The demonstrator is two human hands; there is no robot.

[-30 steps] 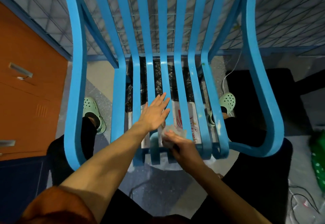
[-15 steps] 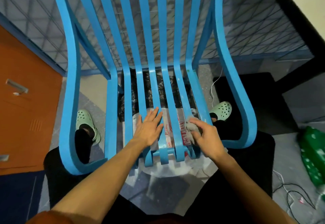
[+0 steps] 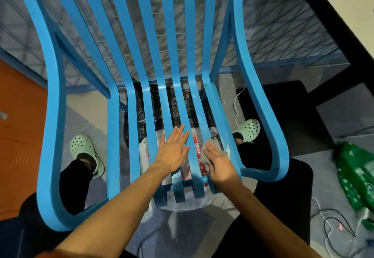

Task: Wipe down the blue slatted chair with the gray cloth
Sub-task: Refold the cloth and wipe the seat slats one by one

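Note:
The blue slatted chair (image 3: 148,100) fills the view from above, its seat slats running toward me. My left hand (image 3: 173,150) lies flat with straight fingers on the middle seat slats. My right hand (image 3: 219,163) presses the gray cloth (image 3: 210,146) onto the right-hand seat slats near the front edge. The fingers curl over the cloth, and only a bunched part of it shows ahead of the fingertips.
Plastic bags (image 3: 188,168), black and white-and-red, lie on the floor under the seat. My feet in pale green clogs (image 3: 84,148) stand either side. An orange cabinet (image 3: 18,136) is at left, a green bag (image 3: 356,168) and cables (image 3: 334,229) at right, wire mesh (image 3: 283,35) behind.
My right hand has carried the cloth from the middle slats to the right-hand slats. The left hand stays flat on the seat. The view has tilted and shifted.

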